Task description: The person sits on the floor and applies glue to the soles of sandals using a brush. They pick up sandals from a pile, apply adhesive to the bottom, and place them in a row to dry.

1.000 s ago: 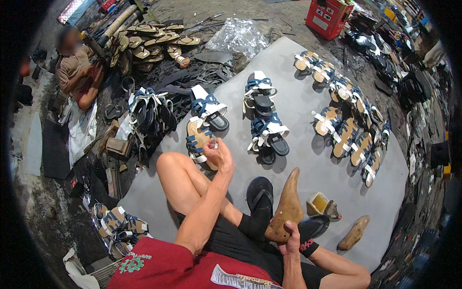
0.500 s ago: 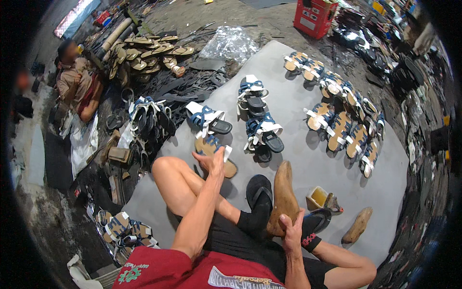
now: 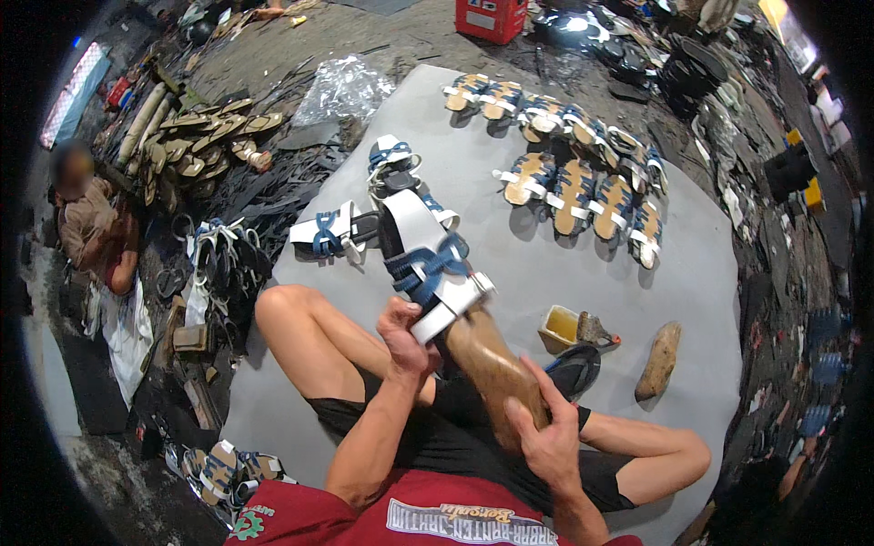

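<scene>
My left hand (image 3: 408, 338) grips a sandal (image 3: 428, 271) with white bands and blue woven straps, its fingers around the white strap at the near end. My right hand (image 3: 549, 426) is wrapped round the thick end of a brown wooden shoe last (image 3: 496, 364). The last's other end meets the sandal and disappears beneath its white strap; how far in it reaches is hidden. Both are held tilted above my lap. Just left of the held sandal lies a similar white-and-blue sandal (image 3: 326, 229), and another (image 3: 391, 162) is behind it.
Rows of tan-soled sandals (image 3: 574, 196) stand on the grey sheet (image 3: 364, 273) at the far right. A tub of yellow paste (image 3: 560, 326), a brush (image 3: 594, 331) and a second wooden last (image 3: 657, 362) lie to the right. A person (image 3: 96, 214) sits at the far left by piled soles (image 3: 196, 146).
The sandal and the last, apart before, are brought together over my lap. My left hand has lifted the sandal from the sheet. The whole view has swung to the right.
</scene>
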